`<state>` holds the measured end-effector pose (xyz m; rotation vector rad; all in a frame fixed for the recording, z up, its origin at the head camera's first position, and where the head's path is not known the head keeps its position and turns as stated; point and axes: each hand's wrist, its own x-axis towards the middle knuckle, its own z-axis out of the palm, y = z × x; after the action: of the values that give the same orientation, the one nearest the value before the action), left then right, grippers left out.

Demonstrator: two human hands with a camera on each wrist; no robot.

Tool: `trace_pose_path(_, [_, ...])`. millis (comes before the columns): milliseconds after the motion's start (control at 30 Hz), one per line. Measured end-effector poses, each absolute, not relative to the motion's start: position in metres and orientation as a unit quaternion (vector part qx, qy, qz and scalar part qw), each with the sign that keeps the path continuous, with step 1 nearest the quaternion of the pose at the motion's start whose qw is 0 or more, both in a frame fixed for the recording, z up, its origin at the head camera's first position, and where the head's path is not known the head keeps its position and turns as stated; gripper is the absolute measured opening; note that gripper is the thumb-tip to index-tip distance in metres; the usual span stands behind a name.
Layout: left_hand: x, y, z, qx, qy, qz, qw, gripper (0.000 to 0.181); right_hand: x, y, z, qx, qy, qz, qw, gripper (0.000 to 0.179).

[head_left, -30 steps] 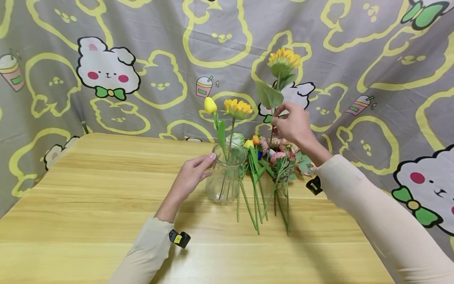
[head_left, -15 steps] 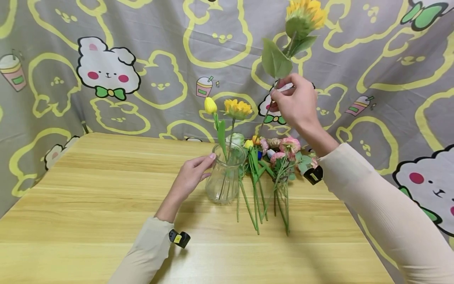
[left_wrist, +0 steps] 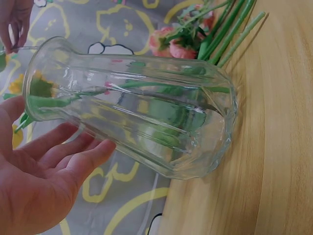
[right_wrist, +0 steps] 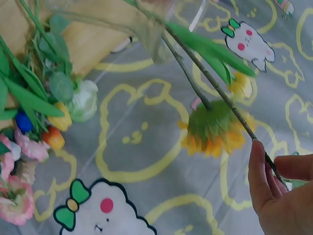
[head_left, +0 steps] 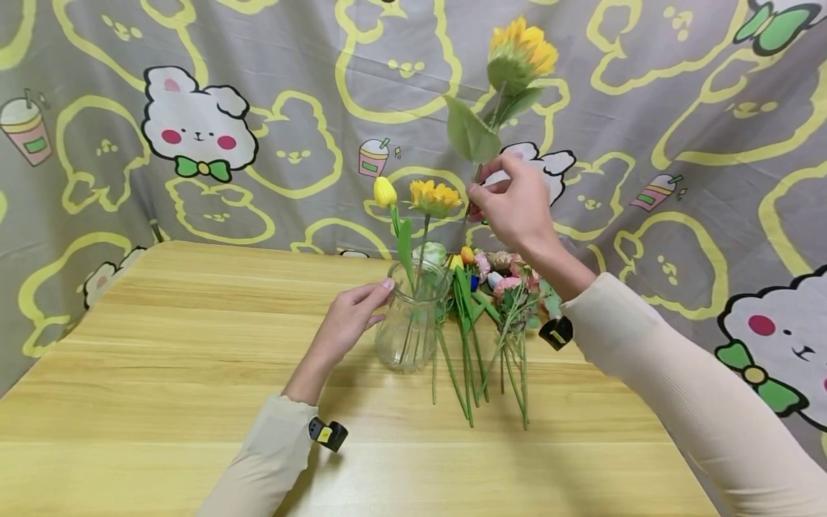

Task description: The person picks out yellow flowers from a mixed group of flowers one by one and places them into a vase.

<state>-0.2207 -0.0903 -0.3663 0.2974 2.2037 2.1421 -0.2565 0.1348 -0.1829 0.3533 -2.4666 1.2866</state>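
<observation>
Your left grip (head_left: pixel 349 316) is relaxed, thumb at the rim of the glass vase (head_left: pixel 402 341); the left wrist view adds its loosely extended fingers (left_wrist: pixel 93 159). Farther, above and right of the vase, your right grip (head_left: pixel 517 205) pinches a sunflower (head_left: pixel 517 64) by the stem, below its bloom. Right wrist view: that stem crosses before a second sunflower (right_wrist: pixel 215 127).
</observation>
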Motion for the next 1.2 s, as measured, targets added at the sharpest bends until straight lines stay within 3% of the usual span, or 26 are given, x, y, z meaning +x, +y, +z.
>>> trace_pose_path(500, [-0.222,-0.089,-0.367,0.095,0.718,0.689,0.029,0.067,-0.248,0.124,-0.225,0.119,-0.904,0.404,0.076,0.012])
trace_pose_path(1200, [-0.221,-0.090,-0.367,0.097,0.711,0.696,0.028,0.066,-0.248,0.127,-0.262,0.132,-0.931,0.338,0.030,0.013])
